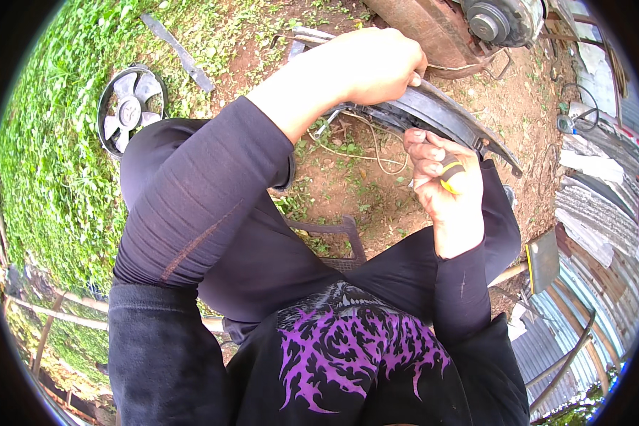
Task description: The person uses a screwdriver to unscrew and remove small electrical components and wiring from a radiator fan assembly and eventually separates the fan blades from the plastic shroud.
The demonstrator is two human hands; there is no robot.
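Left hand point(376, 65) clenched over top edge of curved dark plastic shroud point(440, 117), fingers wrapped round the rim, pinning it. Right hand point(444, 181) closed around yellow-and-black tool handle point(451, 174), probably a screwdriver, tip hidden behind the shroud so contact point unclear. Shroud arcs from under left hand down to the right, just above right hand, over bare dirt. Thin wires point(362, 149) looped on the ground under the shroud, between the two hands. Rusty metal body point(433, 28) just beyond left hand at top, grey pulley point(486, 25) beside it. Grey fan blade wheel point(129, 106) lying on grass at upper left, well apart from both hands; flat metal strip point(177, 50) near it. Dark plastic stool point(334, 241) below, between the knees. Corrugated metal sheets point(589, 213) at right edge. Both forearms in dark sleeves.
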